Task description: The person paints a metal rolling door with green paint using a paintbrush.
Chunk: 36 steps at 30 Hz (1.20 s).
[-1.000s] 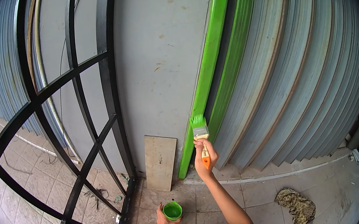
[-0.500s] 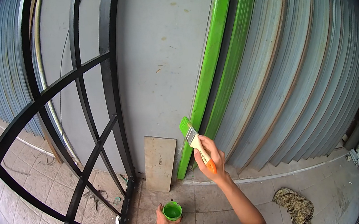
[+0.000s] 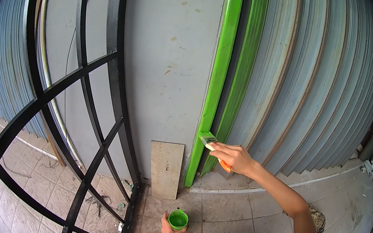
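Note:
My right hand [image 3: 231, 155] is closed round the handle of a paintbrush [image 3: 208, 143] with a cream and orange grip. Its green-coated bristles touch the lower part of a bright green upright post [image 3: 219, 79]. Low in the view, my left hand [image 3: 169, 231] is wrapped round a small cup of green paint [image 3: 178, 220], held over the floor. Beside the post runs a second green strip [image 3: 250, 61], at the edge of the corrugated shutter.
A black metal grille [image 3: 119, 92] stands at the left. A tile [image 3: 167, 168] leans against the grey wall [image 3: 165, 62]. The folded grey shutter [image 3: 305, 86] fills the right. A patterned cloth [image 3: 319, 221] lies on the tiled floor [image 3: 227, 229], partly behind my right arm.
My right hand has moved right and slightly down, turning the brush so its bristles now lie across the post's face. My left hand and the cup have barely moved.

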### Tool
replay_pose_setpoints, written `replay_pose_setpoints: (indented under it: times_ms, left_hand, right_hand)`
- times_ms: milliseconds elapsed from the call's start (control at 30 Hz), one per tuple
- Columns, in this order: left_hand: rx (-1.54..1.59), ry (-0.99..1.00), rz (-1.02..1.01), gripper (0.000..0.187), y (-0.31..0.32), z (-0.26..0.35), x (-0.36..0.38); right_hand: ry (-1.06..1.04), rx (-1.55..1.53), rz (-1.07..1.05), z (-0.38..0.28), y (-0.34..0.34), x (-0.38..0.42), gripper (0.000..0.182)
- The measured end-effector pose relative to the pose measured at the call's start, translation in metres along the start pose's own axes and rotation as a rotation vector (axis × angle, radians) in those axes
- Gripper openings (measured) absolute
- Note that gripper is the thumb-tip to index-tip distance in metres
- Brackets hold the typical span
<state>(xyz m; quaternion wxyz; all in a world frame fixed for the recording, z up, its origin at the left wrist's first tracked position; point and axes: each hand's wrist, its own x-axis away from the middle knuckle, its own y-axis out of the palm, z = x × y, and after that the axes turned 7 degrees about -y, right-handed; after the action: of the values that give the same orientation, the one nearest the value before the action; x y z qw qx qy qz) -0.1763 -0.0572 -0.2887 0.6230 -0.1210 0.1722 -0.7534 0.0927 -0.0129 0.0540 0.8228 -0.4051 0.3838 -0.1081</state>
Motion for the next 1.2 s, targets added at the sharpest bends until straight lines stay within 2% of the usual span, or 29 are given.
replay_pose_setpoints:
  times_ms: [133,233,333,400,600,733,867,1033,1133,1200]
  left_hand:
    - [-0.005,-0.037,-0.016,0.115,-0.001,0.007,0.0]
    - [-0.004,-0.056,-0.011,0.116,-0.001,0.006,0.001]
    - [-0.012,-0.059,-0.006,0.116,0.0,0.007,0.001]
    - [-0.017,-0.038,0.011,0.115,0.002,0.005,0.001]
    - [-0.038,-0.037,0.012,0.114,0.005,-0.001,-0.001]
    - [-0.038,-0.031,0.012,0.114,0.006,-0.001,0.0]
    - [-0.028,-0.028,0.004,0.114,0.005,-0.002,-0.001]
    - [-0.017,-0.017,0.009,0.114,0.006,-0.003,-0.002]
    - [-0.009,-0.012,0.008,0.114,0.007,-0.007,-0.001]
    - [-0.007,-0.01,0.011,0.114,0.007,-0.006,-0.002]
  right_hand:
    - [-0.009,0.08,0.101,0.031,-0.054,-0.049,0.018]
    - [-0.074,0.171,0.228,0.038,-0.068,-0.065,0.017]
    - [-0.114,0.324,0.228,0.017,-0.05,-0.057,0.014]
    - [-0.146,0.362,0.147,0.004,-0.014,-0.033,0.011]
    - [-0.084,0.072,-0.092,-0.04,0.061,0.025,0.008]
    - [0.047,0.08,-0.043,-0.007,0.018,-0.015,0.017]
    - [0.066,0.115,0.03,0.019,-0.052,-0.072,0.023]
    - [-0.069,0.408,0.328,0.041,-0.115,-0.122,0.014]
    - [-0.085,0.506,0.36,0.049,-0.105,-0.121,0.011]
    - [-0.1,0.54,0.249,0.042,-0.073,-0.101,0.007]
